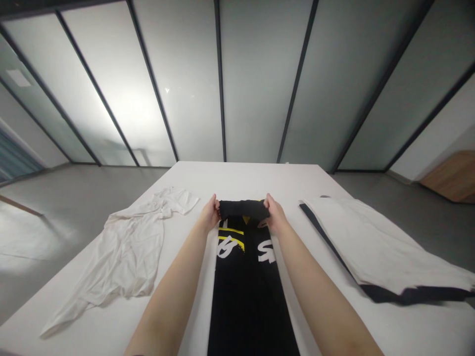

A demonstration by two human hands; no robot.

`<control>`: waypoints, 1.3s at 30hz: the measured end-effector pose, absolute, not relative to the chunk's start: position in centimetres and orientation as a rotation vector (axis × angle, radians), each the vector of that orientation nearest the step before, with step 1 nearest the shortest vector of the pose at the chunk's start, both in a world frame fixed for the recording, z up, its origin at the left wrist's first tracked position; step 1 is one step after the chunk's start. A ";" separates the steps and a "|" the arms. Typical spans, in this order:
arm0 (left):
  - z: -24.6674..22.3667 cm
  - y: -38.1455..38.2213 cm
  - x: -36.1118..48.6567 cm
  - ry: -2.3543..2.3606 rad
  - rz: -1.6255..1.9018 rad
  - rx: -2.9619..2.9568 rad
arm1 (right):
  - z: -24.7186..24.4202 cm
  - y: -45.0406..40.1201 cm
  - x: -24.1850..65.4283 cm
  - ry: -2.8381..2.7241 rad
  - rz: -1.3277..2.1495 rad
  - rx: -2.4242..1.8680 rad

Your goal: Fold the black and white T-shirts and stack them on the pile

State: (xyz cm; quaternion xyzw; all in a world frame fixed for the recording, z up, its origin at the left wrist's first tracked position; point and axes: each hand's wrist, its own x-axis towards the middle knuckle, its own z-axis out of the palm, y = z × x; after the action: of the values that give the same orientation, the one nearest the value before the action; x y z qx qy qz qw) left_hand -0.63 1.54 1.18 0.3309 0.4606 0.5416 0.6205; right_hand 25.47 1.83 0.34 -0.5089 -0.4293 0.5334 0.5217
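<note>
A black shirt with white lettering and yellow stripes lies in a long narrow strip down the middle of the white table. Its far end is turned over into a short flap. My left hand grips the left corner of that flap, fingers closed round the cloth. At the opposite corner, my right hand pinches the fabric in the same way. Both arms reach forward along the sides of the strip. The shirt's near end runs out of view at the bottom.
A crumpled white shirt is spread on the table's left side. On the right, white garments lie flat over a black one. The white table ends before frosted glass panels. A wooden piece stands at far right.
</note>
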 end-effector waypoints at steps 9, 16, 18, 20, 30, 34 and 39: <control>0.5 0.7 0.8 1.201 1.113 0.887 | 0.2 1.0 26.1 -0.888 1.434 -1.259; 3.0 0.4 -1.2 1.073 0.982 0.961 | 3.7 0.1 27.5 -1.074 1.676 -1.226; 4.0 0.3 -2.9 1.017 0.830 0.966 | 5.1 -0.2 28.9 -1.113 1.761 -1.255; 4.8 0.1 -4.3 1.027 0.629 0.954 | 6.0 -0.5 30.0 -1.156 1.849 -1.308; 1.9 0.0 -1.6 1.232 0.832 0.928 | 2.4 -1.1 27.5 -1.050 1.759 -1.312; 1.1 0.2 0.0 1.233 0.993 0.953 | 1.9 -0.9 26.5 -1.006 1.591 -1.325; 1.9 0.6 0.4 1.037 1.265 0.985 | 3.0 -0.8 26.4 -0.892 1.512 -1.042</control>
State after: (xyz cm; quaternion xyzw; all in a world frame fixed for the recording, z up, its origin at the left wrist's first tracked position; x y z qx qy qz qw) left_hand 0.42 0.59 1.90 0.4209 0.4431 0.5409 0.5779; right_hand 26.38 -0.79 2.98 -0.4351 -0.3725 0.6313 0.5228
